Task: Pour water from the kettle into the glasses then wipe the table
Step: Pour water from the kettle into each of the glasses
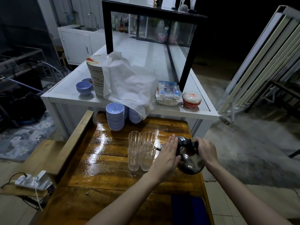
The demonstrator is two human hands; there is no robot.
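A dark metal kettle (191, 163) is tilted to the left above the wooden table (100, 181), its spout at the rim of the right glass (148, 153). A thin stream of water runs into that glass. A second clear glass (134, 153) stands touching it on the left. My right hand (207, 150) grips the kettle's black handle. My left hand (169, 153) lies flat against the kettle's lid and side, fingers straight. A dark blue cloth (188, 208) lies on the table's near right corner.
Stacks of blue bowls (115, 116) stand at the table's far edge. Behind is a white counter (65, 93) with a plate stack (97, 75), white cloth (129, 82), packets and a glass case. A power strip (30, 181) lies on a bench at left.
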